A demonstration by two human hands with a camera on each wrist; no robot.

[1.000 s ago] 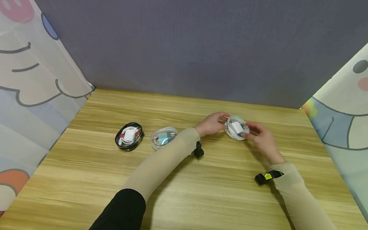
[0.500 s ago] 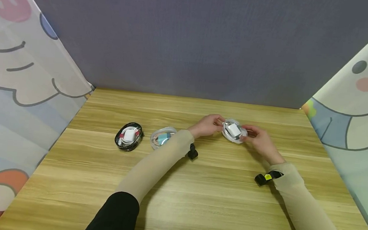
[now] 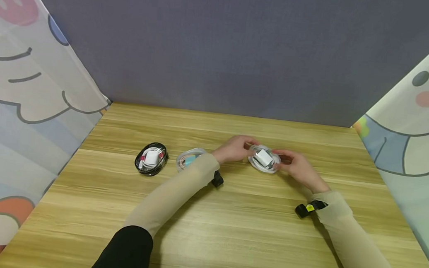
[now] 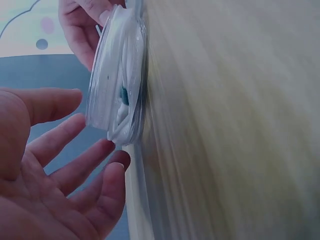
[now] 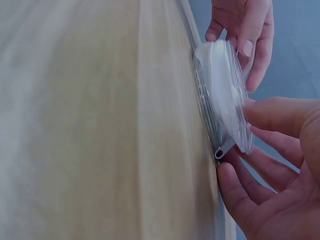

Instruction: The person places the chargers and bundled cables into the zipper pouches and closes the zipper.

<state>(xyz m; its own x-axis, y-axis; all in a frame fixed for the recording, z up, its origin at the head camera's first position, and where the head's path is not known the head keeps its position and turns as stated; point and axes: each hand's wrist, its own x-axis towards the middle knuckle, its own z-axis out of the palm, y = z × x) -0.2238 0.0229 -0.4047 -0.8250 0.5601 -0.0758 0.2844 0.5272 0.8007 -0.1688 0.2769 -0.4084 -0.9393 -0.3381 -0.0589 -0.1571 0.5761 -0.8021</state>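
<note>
A round clear zip pouch (image 3: 264, 158) with white trim lies on the wooden table, a white charger and coiled white cable inside. My right hand (image 3: 299, 169) holds its right rim; in the right wrist view the thumb (image 5: 277, 114) lies against the pouch and a zip pull (image 5: 225, 149) shows beside the fingers. At the left rim is my left hand (image 3: 233, 148), fingers spread and loosely bent; in the left wrist view its fingertips (image 4: 107, 145) touch or nearly touch the edge, the thumb standing apart.
To the left lie a black-rimmed round pouch (image 3: 151, 159) with a white charger and a white-rimmed pouch (image 3: 188, 154) with a light-blue block, partly behind my left sleeve (image 3: 173, 193). A grey wall (image 3: 235, 52) stands at the table's (image 3: 237, 235) back edge.
The pouch has slid left and a little nearer to me, both hands moving along with it. My left forearm now covers more of the middle pouch. The black-rimmed one has not moved.
</note>
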